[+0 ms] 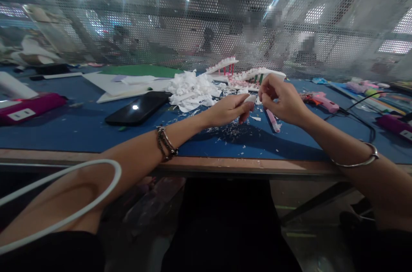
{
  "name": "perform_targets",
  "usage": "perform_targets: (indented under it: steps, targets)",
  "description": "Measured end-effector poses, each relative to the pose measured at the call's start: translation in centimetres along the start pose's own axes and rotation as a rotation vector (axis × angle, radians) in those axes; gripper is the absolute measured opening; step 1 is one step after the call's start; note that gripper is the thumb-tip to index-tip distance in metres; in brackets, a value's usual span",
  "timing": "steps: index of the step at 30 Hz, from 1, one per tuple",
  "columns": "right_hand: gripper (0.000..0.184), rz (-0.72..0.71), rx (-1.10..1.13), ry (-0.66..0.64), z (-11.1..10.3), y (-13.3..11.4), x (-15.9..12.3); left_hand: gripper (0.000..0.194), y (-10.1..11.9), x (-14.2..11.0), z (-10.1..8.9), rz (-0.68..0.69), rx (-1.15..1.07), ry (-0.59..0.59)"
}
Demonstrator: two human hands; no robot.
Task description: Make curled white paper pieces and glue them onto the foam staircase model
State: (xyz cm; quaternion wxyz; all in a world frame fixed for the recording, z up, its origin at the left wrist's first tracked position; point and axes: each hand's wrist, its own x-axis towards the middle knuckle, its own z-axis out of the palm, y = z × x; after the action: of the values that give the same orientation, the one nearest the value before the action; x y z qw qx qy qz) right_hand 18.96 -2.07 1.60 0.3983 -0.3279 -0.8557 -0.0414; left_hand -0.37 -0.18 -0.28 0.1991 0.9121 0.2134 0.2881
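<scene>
My left hand point(229, 110) is closed in a pinch on a small white piece point(250, 98), probably paper or foam. Close to its right, my right hand point(282, 99) has its fingers curled together near that piece. Whatever sits between the right fingertips is too small to make out. Below the hands, a pink stick-shaped tool point(273, 120) lies on the blue table among fine white crumbs. Just behind the left hand rises a heap of torn white scraps point(193, 89). White models with red and green posts point(228, 67) stand beyond the hands.
A black phone point(138, 109) lies left of the scraps. Farther back are white sheets point(111, 85) and a green sheet point(141, 70). A pink glue gun point(325, 101) with a black cable is at right. Magenta boxes point(32, 107) sit at both sides. A perforated metal screen point(206, 19) stands behind.
</scene>
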Motion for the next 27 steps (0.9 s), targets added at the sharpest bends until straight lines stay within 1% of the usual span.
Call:
perform_targets:
  steps: [7,12,15,20,27]
  targets:
    - [0.019,0.020,0.049,-0.021,0.08,0.05,-0.05,0.037,-0.02,-0.02,-0.02,0.002,0.000,0.002]
    - [0.020,0.003,0.048,-0.040,-0.04,-0.05,-0.11,0.037,-0.08,0.00,0.01,0.010,-0.015,0.003]
    - [0.022,-0.020,0.031,-0.031,-0.11,-0.03,-0.10,0.035,-0.10,0.03,0.02,0.005,-0.021,0.009]
    - [0.013,-0.031,0.015,-0.016,-0.06,-0.06,-0.09,0.035,0.04,-0.02,0.04,0.002,-0.013,0.005]
    - [0.005,-0.013,-0.004,-0.014,0.14,0.08,0.07,0.030,-0.02,-0.05,0.03,0.006,-0.033,-0.002]
